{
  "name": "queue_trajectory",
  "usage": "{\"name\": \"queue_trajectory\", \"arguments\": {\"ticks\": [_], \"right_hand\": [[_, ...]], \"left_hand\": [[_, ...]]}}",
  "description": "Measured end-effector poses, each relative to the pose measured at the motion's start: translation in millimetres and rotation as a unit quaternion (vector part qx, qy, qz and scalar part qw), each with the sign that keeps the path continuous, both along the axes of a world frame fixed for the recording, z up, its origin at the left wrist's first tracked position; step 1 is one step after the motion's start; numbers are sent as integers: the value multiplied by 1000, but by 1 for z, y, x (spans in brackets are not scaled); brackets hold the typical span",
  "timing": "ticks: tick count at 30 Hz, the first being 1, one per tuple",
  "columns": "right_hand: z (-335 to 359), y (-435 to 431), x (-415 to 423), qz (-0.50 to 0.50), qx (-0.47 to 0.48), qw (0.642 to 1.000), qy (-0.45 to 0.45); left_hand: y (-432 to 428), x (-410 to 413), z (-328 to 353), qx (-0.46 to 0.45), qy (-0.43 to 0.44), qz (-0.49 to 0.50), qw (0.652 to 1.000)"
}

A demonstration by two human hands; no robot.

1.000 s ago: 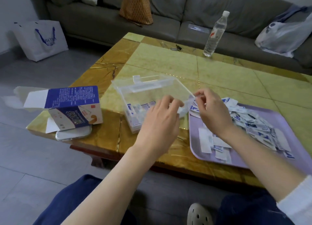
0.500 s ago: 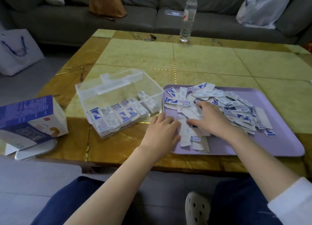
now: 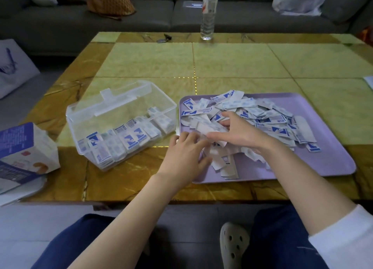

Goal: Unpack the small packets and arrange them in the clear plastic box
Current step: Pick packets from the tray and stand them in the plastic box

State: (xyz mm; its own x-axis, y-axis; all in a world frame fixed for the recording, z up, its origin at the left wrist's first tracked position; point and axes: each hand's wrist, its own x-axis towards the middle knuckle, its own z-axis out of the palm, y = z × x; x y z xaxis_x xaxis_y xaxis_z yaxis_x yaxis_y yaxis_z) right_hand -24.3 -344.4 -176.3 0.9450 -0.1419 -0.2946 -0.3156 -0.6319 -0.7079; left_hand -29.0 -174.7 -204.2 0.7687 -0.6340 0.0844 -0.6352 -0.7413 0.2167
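While two hands [image 3: 185, 154] [image 3: 240, 132] touch packets [image 3: 268, 118]: one box [image 3: 121, 111].

This is a home living room. A grey sofa [image 3: 161, 18] with an orange cushion [image 3: 109, 0] and a plastic bag [image 3: 298, 0] runs behind a low marble-topped desk [image 3: 153, 62]. A water bottle [image 3: 207, 14] and keys [image 3: 164, 39] sit on it. A shopping bag [image 3: 12, 66] stands on the tiled floor [image 3: 50, 218], and the person wears a slipper [image 3: 232, 242].
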Motion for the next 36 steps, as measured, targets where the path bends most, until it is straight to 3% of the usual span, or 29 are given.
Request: {"name": "queue_trajectory", "arguments": {"ticks": [6,13,20,25,31,36], "right_hand": [[0,0,4,-27,46,998,16],[-12,9,7,-45,-107,993,-26],[-12,2,6,-66,-144,985,-69],[-10,-2,1,-21,-165,984,-61],[-7,2,-5,25,-115,993,-27],[-10,4,-6,23,-142,987,-66]], "left_hand": [[-2,-1,1,-3,-2,16,1000],[-1,-3,3,-10,4,31,999],[0,-4,2,-1,1,38,999],[2,-4,3,1,3,40,999],[3,-2,3,-12,-1,51,999],[3,-1,6,-34,-12,49,998]]}}
